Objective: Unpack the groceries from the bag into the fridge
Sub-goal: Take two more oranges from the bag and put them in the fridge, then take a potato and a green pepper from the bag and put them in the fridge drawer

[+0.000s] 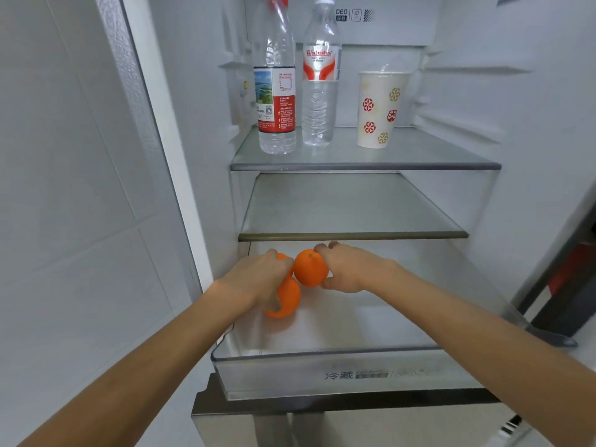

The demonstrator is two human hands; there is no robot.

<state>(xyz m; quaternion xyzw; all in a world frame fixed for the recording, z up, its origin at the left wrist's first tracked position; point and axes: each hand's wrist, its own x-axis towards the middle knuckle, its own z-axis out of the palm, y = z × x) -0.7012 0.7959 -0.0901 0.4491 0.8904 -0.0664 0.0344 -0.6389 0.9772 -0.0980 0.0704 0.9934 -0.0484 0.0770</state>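
The fridge [532, 124] stands open, with water bottles [277, 91] and a paper cup [380, 111] on its top shelf at 12 o'clock. Over the pulled-out drawer [322, 359] at 6, the left hand [258, 279] grasps two oranges [285, 301] and the right hand [348, 269] grips a third orange [310, 267], none yet set down. The bag is unseen, so what remains is unclear.

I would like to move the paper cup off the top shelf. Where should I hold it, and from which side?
Probably grip the paper cup at mid-wall, from the front right: it stands upright and widens upward, so it should not slip, and a water bottle stands on its left.
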